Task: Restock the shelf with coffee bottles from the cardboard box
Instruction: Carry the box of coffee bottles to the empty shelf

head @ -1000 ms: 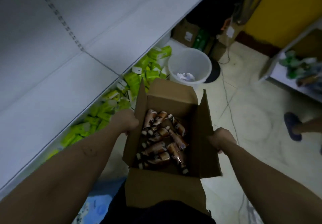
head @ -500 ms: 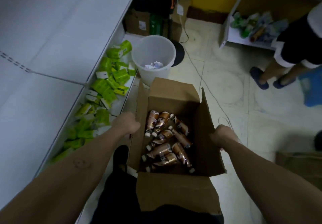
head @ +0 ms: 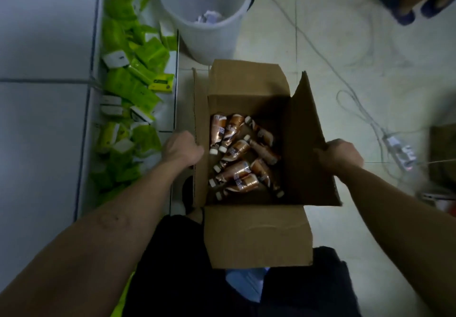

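An open cardboard box (head: 256, 237) hangs in front of me above the floor, its flaps spread outward. Several brown coffee bottles (head: 240, 158) with white caps lie jumbled on its bottom. My left hand (head: 182, 150) grips the box's left wall. My right hand (head: 341, 152) is closed on the right flap. A white shelf (head: 42, 131) runs along the left side, its upper boards bare.
Green packets (head: 133, 79) fill the bottom shelf at left. A white waste bin (head: 209, 18) stands just beyond the box. Cables and a power strip (head: 399, 149) lie on the tiled floor at right. Another person's feet (head: 407, 3) are at top right.
My view has tilted downward and the shelf has slid out to the left. The box stays held in both hands and now sits lower over the floor near the bin.
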`<action>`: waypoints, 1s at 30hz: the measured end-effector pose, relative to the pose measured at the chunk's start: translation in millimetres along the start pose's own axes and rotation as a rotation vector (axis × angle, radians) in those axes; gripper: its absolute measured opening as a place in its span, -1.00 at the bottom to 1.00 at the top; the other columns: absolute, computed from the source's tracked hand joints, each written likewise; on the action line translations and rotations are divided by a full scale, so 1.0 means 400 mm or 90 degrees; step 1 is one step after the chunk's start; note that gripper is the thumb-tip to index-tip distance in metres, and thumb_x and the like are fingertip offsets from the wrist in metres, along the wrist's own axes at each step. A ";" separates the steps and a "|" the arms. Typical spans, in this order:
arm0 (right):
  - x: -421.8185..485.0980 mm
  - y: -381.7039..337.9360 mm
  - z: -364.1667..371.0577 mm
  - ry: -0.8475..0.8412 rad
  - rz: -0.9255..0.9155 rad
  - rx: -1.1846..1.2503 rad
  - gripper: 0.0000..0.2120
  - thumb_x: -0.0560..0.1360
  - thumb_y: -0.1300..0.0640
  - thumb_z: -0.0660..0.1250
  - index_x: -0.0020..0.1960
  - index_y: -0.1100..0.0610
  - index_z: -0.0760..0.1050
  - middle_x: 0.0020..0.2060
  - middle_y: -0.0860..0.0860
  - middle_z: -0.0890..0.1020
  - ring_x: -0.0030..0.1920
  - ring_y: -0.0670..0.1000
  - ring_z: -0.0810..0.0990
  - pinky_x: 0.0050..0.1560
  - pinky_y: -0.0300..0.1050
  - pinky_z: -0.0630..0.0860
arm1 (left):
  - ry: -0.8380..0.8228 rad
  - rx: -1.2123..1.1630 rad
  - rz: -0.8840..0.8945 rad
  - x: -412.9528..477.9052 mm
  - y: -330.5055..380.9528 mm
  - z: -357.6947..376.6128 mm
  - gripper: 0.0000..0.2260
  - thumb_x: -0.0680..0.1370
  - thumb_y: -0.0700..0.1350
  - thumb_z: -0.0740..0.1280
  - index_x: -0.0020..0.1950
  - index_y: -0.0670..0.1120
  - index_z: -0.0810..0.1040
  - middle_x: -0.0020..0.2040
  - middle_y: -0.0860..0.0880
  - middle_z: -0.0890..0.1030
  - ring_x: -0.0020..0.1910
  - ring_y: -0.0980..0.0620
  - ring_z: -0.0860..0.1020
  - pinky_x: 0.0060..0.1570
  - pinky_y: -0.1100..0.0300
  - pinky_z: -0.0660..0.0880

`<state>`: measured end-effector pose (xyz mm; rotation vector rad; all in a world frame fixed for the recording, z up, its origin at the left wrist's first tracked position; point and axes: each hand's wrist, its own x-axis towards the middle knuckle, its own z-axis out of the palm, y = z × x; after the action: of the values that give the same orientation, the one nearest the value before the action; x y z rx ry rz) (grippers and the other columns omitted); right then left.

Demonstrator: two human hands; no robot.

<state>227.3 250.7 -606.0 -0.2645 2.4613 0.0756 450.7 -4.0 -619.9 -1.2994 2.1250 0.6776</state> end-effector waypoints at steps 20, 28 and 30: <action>0.297 0.165 0.584 0.107 -0.085 0.074 -0.67 0.46 -0.06 0.36 -0.21 0.23 0.59 -0.29 0.15 0.64 -0.27 0.17 0.64 -0.12 0.04 0.63 | 0.123 0.004 0.084 0.316 -0.121 0.550 -0.72 0.47 -0.02 0.35 -0.35 -0.13 0.41 -0.31 -0.10 0.47 -0.26 -0.11 0.48 -0.26 0.17 0.41; 0.167 0.168 0.632 0.099 -0.123 0.010 -0.70 0.52 -0.02 0.34 -0.04 0.24 0.58 -0.26 0.11 0.60 -0.20 0.15 0.66 -0.14 -0.05 0.60 | 0.195 0.031 0.054 0.260 -0.191 0.615 -0.65 0.52 0.09 0.30 0.05 -0.19 0.61 0.12 -0.22 0.61 0.10 -0.21 0.57 -0.08 0.10 0.45; 0.176 0.171 0.634 0.076 -0.134 0.009 -0.73 0.53 -0.01 0.34 -0.10 0.23 0.57 -0.33 0.09 0.60 -0.28 0.11 0.66 -0.20 -0.08 0.60 | 0.200 0.039 0.033 0.277 -0.207 0.599 -0.62 0.54 0.12 0.29 0.06 -0.19 0.61 0.12 -0.22 0.61 0.10 -0.21 0.57 -0.08 0.09 0.45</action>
<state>313.0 336.2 -849.5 -0.5345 2.5355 -0.0488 529.8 53.0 -878.8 -1.3956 2.4152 0.4486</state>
